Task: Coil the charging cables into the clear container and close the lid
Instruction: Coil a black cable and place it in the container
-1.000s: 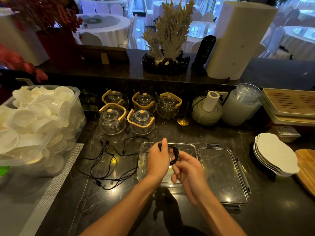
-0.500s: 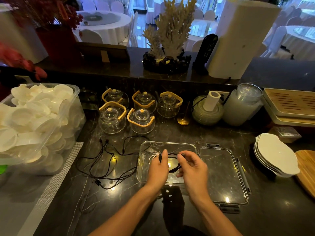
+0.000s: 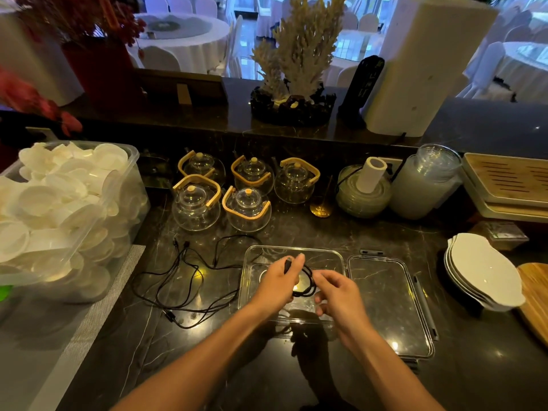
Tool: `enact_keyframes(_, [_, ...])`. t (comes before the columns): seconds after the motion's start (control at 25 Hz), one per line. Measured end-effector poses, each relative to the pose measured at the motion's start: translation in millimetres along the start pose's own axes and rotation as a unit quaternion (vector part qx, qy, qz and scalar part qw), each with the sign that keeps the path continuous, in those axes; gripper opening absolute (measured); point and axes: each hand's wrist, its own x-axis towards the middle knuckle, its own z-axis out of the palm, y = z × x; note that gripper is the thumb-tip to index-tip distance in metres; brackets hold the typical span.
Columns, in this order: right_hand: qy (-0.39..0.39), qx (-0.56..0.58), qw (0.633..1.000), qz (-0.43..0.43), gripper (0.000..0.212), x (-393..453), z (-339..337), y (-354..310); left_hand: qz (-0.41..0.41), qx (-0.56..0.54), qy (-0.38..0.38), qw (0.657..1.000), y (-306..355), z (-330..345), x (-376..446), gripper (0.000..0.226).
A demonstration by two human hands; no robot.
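A clear rectangular container [image 3: 332,255] stands open on the dark counter, and its clear lid [image 3: 388,304] lies flat just to its right. Over the container, my left hand [image 3: 278,284] grips a small black coiled cable [image 3: 308,284], its plug end poking up between the fingers. My right hand [image 3: 341,295] is beside the coil with curled fingers on the loop's right side. A white coiled cable [image 3: 262,275] shows faintly inside the container behind my left hand. More black cables [image 3: 184,280] lie tangled on the counter left of the container.
Several glass teapots [image 3: 246,209] with wooden handles stand behind the cables. A big plastic tub of white dishes [image 3: 59,215] fills the left. Stacked white plates [image 3: 483,271] and a wooden board [image 3: 536,295] sit at the right. Jars and trays line the back right.
Both hands lowered the black coil into the container, then rose slightly; my right hand has slid to the coil's right side. The tangled cables on the counter have not moved.
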Motion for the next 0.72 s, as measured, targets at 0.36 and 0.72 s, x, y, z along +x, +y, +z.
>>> enact_keyframes(0.36, [-0.023,-0.036,0.996,0.080,0.015,33,-19,14,-0.071,0.098,-0.119,0.985,-8,-22,43,0.031])
enact_keyframes(0.72, [0.089,-0.167,0.977,0.097,0.025,79,-10,43,-0.083,0.265,-0.041,0.960,-33,5,71,0.026])
